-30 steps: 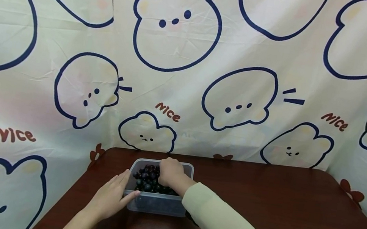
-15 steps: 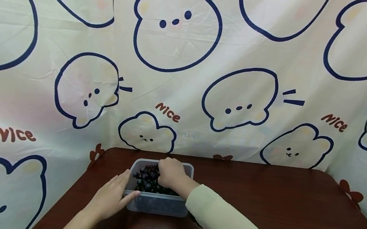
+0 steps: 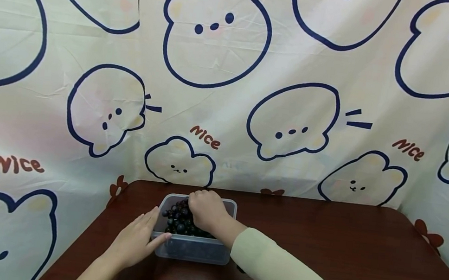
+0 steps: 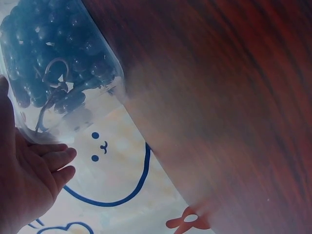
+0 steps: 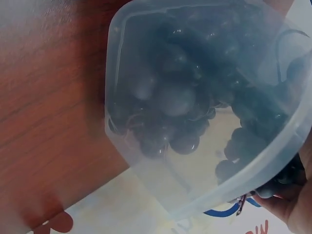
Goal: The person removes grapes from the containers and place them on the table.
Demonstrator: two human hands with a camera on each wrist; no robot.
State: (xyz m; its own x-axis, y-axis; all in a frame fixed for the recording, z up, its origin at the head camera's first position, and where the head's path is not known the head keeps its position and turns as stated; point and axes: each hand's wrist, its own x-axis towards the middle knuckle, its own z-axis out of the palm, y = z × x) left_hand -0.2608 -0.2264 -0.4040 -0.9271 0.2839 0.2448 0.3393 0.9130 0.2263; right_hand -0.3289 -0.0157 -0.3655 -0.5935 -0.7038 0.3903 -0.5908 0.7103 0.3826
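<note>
A clear plastic container (image 3: 193, 251) filled with dark grapes (image 3: 181, 221) stands on the table in the head view. My left hand (image 3: 134, 237) rests against its left side, fingers extended and thumb at the near rim. In the left wrist view, that hand (image 4: 31, 178) lies by the container's corner, and a looped stem (image 4: 57, 87) shows through the wall. My right hand (image 3: 208, 210) reaches over the rim with curled fingers. The right wrist view shows it (image 5: 296, 207) gripping grapes beside a stem tip (image 5: 241, 204); most of its fingers are hidden.
The dark brown table (image 3: 341, 252) extends to the right of the container. A patterned cloth (image 3: 294, 120) hangs behind the table and along both sides.
My right hand has shifted slightly left inside the container, and its forearm has moved right. My left hand and the container have stayed in place.
</note>
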